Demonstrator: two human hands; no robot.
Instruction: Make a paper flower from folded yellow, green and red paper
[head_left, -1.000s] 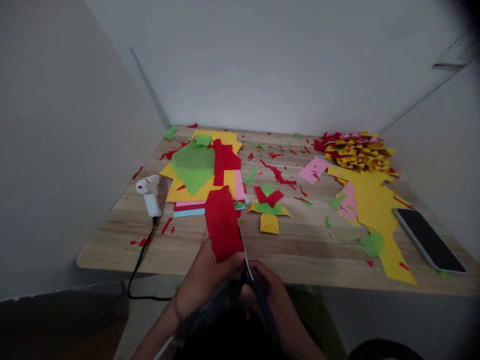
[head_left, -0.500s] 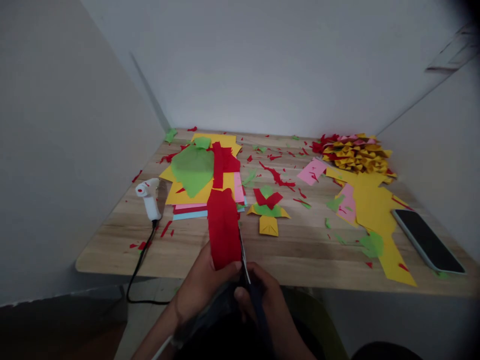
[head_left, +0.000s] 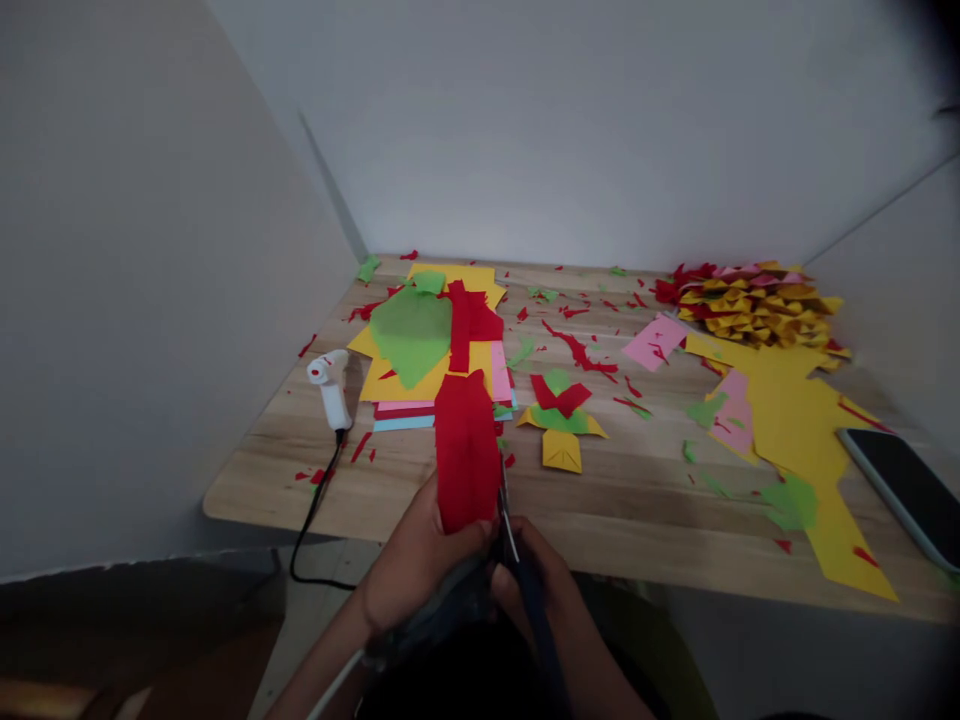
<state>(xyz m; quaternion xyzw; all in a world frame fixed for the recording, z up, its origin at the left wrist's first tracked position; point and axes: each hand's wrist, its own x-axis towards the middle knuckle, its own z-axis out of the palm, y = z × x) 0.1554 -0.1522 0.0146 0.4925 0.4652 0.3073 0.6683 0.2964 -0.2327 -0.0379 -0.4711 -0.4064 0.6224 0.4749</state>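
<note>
A folded piece of red paper [head_left: 468,450] stands upright over the table's front edge, its lower end gripped by my left hand [head_left: 416,550] with the thumb across it. My right hand [head_left: 540,575] is closed round dark-handled scissors [head_left: 531,590]. Their blades point up along the right edge of the red paper; whether they touch it I cannot tell. Beyond, a small yellow, green and red folded paper figure [head_left: 559,420] lies on the table. Behind the red paper is a stack of coloured sheets [head_left: 390,385] with a green piece [head_left: 411,335] on top.
A white glue gun [head_left: 330,390] with a black cord lies at the left on the wooden table [head_left: 277,490]. Red and green scraps are scattered about. At the right are a pile of folded yellow pieces [head_left: 757,305], cut yellow paper [head_left: 795,410] and a phone [head_left: 907,490].
The view has turned a little left, so everything sits further right in it. Both hands keep their hold on the red paper and the scissors, with little other difference.
</note>
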